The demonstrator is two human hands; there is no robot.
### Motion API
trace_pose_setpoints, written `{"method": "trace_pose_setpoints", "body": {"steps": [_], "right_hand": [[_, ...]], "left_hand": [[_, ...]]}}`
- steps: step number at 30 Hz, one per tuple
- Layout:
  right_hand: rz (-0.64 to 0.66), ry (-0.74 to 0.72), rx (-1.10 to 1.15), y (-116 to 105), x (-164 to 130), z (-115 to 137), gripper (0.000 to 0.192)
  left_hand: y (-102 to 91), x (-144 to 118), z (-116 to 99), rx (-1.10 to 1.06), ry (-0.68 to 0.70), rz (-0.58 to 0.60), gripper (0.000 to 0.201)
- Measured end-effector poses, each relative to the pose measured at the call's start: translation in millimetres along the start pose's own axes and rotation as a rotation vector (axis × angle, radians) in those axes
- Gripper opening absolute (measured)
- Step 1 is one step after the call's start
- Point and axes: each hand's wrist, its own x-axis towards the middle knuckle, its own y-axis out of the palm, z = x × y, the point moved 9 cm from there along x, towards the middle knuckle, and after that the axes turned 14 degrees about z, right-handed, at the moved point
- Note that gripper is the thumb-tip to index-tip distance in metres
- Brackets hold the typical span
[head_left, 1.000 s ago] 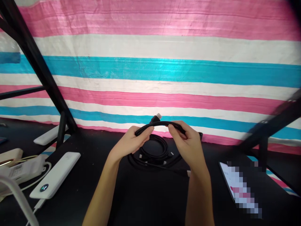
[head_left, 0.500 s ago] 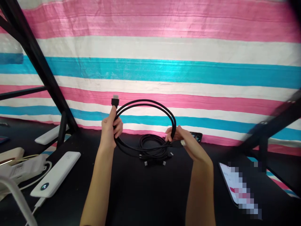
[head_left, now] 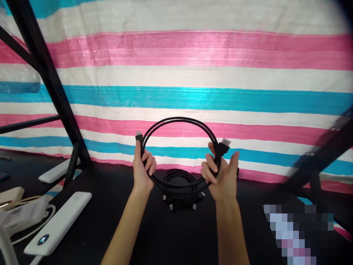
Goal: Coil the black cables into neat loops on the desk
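Note:
A black HDMI cable (head_left: 179, 119) is held up as a round coil between my hands. My left hand (head_left: 145, 165) is closed around the coil's left side, thumb up beside one plug (head_left: 139, 137). On the other side, my right hand (head_left: 220, 173) has its fingers curled round the loops, its thumb sticking out to the right. The second plug (head_left: 224, 145), with a silvery tip, points up and right just above that hand. Behind and below the held coil, more coiled black cables (head_left: 180, 175) lie on the black table (head_left: 176, 235), several plug ends showing.
A white power bank (head_left: 60, 222) with a round display lies at the left, near a white power strip (head_left: 24, 213) and cords. Black metal frame bars (head_left: 52, 84) slant at both sides. At lower right lies a blurred-out phone (head_left: 289, 235). A striped sheet (head_left: 193, 77) hangs behind.
My right hand has turned, palm toward me, and the second plug now shows above it. The coil has shifted slightly right. The whole view has tilted up a little.

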Motion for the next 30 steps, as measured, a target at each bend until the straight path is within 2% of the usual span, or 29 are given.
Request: {"method": "trace_pose_setpoints", "body": {"steps": [5,10,14,19,23,25,27,30], "right_hand": [[0.011,-0.012,0.040,-1,0,3,0.036],[0.038,-0.019,0.078,-4,-2,2,0.048],[0.045,0.073,-0.056,-8,-4,-2,0.053],[0.041,0.148,-0.146,-13,-4,-6,0.056],[-0.120,0.101,-0.292,-30,-2,-10,0.062],[-0.189,0.053,-0.286,-35,-1,-12,0.061],[-0.232,0.044,-0.214,-37,-2,-14,0.056],[-0.244,0.079,-0.094,-35,-3,-14,0.052]], "left_hand": [[5.6,4,-3,0.035,-0.013,0.120,0.057],[13.9,4,1,0.140,-0.090,0.208,0.051],[21.1,2,1,0.211,-0.060,0.243,0.050],[22.1,-3,-6,0.304,0.057,0.193,0.050],[19.1,-12,-20,0.372,0.218,0.100,0.054],[17.5,-16,-25,0.396,0.276,0.062,0.056],[14.7,-15,-25,0.407,0.260,0.037,0.056],[5.0,-8,-17,0.370,0.137,-0.012,0.051]]}}
